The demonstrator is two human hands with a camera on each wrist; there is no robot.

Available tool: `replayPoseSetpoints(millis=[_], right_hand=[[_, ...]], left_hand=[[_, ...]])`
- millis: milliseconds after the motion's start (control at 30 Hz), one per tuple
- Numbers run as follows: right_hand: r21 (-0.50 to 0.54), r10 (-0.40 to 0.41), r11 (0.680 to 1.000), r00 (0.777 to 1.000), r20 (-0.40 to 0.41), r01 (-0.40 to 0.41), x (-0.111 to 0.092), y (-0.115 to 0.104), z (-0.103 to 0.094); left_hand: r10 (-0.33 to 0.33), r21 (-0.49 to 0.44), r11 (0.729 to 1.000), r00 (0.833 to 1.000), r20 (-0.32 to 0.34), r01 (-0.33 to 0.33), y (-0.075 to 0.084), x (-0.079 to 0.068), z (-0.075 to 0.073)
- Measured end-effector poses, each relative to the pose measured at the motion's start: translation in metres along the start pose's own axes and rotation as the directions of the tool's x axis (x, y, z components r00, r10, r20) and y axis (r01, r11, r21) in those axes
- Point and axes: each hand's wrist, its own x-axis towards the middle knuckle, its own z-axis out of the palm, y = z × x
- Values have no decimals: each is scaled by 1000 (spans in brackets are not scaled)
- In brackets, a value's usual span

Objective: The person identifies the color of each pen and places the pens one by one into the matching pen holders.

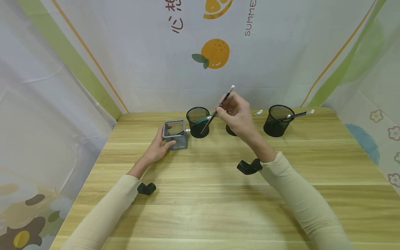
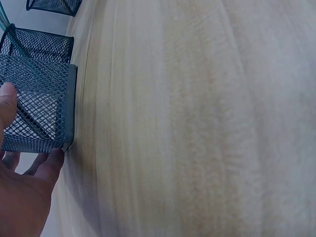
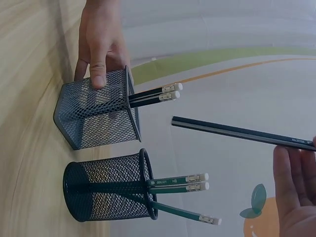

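Observation:
My left hand [image 1: 156,148] grips a grey square mesh pencil cup [image 1: 179,143] at the back left of the table, thumb on its near side. Two black pencils [image 3: 150,98] with white erasers lean inside it. Between thumb and fingers my right hand [image 1: 238,113] pinches another black pencil [image 3: 227,130], its white eraser up and its other end slanting down to the left. In the head view that lower end overlaps a round black mesh cup [image 1: 194,127], where several green pencils [image 3: 175,188] stand. The right wrist view shows it apart from both cups, above their rims.
Partly hidden behind my right hand is another round cup [image 1: 230,131], with white-tipped pencils [image 1: 257,112] showing beside the hand. Farther right stands a round black cup [image 1: 274,127] holding dark pencils. A white printed curtain [image 1: 156,69] hangs behind the wooden table [image 1: 193,208].

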Motion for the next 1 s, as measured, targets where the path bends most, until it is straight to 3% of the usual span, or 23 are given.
replayPoseSetpoints(millis=[300, 600, 1000], right_hand=[[58, -4, 998, 996, -86, 9, -3, 6, 10], [113, -29, 993, 991, -129, 44, -5, 13, 23], [32, -104, 994, 993, -58, 106, -6, 17, 43]], left_hand=[[23, 25, 999, 1000, -21, -23, -36, 10, 0], [36, 13, 999, 999, -25, -36, -37, 10, 0], [33, 13, 999, 999, -23, -32, -40, 11, 0]])
